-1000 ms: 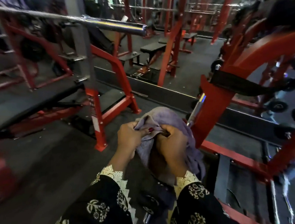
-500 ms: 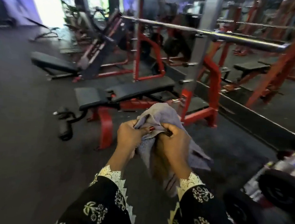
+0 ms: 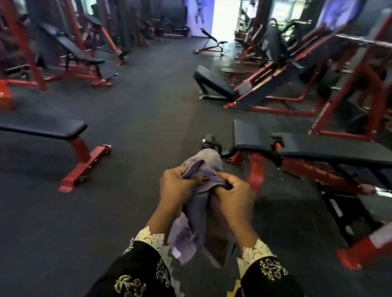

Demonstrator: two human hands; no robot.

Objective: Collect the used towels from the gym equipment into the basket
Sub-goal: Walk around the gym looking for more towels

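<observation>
One towel [image 3: 201, 172] is in hand: a lilac-grey one, bunched up and hanging in front of the person above the dark floor [image 3: 68, 208]. The left hand [image 3: 175, 186] pinches its upper edge between thumb and curled fingers. The right hand [image 3: 235, 196] grips the gathered cloth just beside it, fingers curled round. A darker, brownish fold hangs below the right hand, and I cannot tell whether it is a second towel.

No basket shows anywhere in view. Neither the flat bench [image 3: 35, 126] on the left nor the adjustable bench [image 3: 331, 150] on the right carries a towel, as far as the blur allows. I judge the task part done — this towel is off the equipment but not yet in the basket. How many others remain cannot be told.

Compared with half a second ago, the hold looks unchanged, with both hands at the same places on the cloth. The view has swung left — the barbell rack [image 3: 374, 43] that stood ahead now sits at the far right. The long aisle toward the bright doorway [image 3: 224, 17] fills the middle.
</observation>
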